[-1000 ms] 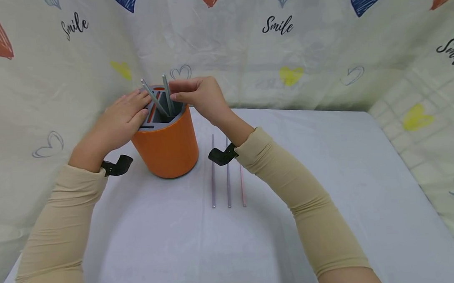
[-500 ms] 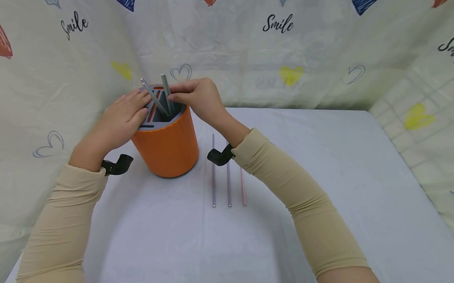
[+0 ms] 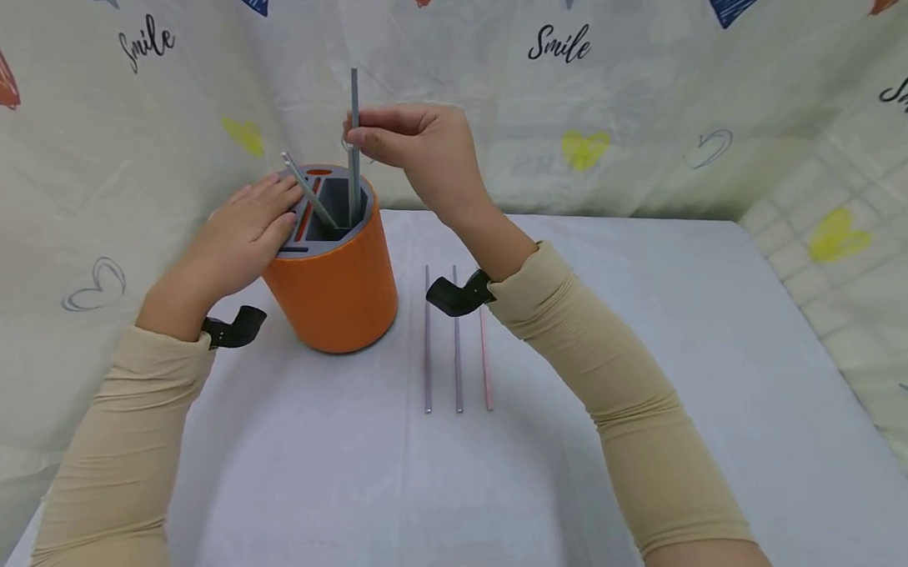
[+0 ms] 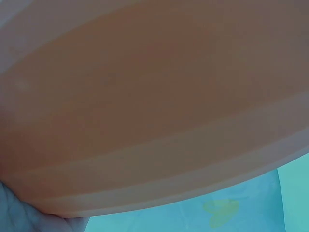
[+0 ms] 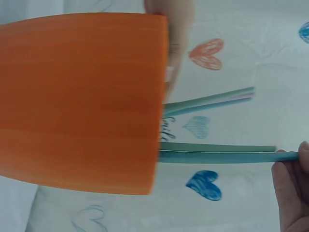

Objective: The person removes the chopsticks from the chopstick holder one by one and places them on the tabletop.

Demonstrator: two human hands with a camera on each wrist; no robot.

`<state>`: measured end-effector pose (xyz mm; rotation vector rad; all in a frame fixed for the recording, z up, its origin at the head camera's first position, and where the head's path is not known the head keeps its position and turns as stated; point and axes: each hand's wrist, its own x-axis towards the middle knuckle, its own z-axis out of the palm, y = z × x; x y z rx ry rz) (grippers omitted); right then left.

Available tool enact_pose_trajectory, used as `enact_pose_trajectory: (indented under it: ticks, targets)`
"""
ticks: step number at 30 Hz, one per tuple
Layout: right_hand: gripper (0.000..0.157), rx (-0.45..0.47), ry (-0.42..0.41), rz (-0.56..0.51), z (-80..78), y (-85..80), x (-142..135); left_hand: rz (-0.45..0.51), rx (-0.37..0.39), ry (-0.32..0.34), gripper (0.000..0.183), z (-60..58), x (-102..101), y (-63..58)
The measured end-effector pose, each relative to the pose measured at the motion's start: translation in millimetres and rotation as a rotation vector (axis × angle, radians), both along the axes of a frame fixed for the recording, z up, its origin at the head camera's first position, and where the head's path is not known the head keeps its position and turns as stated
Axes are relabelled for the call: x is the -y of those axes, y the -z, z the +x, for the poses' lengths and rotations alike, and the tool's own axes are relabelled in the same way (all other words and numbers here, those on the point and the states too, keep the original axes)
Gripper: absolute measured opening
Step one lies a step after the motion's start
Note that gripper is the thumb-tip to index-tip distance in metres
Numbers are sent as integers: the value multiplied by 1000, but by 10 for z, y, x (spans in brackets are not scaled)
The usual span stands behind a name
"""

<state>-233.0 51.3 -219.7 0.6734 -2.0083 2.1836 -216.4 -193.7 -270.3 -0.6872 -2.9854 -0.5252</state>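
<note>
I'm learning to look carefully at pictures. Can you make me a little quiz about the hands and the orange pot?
1. True or false: the right hand pinches a grey stick.
2. How many sticks lie flat on the table?
3. Where does the left hand rest? A) on the orange pot B) flat on the table C) on the lying sticks

Key: 1 true; 2 three; 3 A

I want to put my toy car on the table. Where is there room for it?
There is a big bare patch on the table to the right of the three sticks, and another in front, between the two sleeves. It is crowded at the back left: the orange holder stands there, with the left hand on its top and the right hand pinching a grey stick.
</note>
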Motion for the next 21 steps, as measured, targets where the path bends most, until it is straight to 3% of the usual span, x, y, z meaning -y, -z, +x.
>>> enact_pose_trajectory:
  ticks: [4,12,21]
  targets:
    - [22,-23,11,-97,63,-149,-74,-3,6,6,54,-4,-6,-1]
    - [24,-156,72,-303,168,-422,-231,21,-19,11,53,21,-2,-6]
    - [23,-155,183,-397,227,-591,-491,4,-3,7,54,16,1,-5]
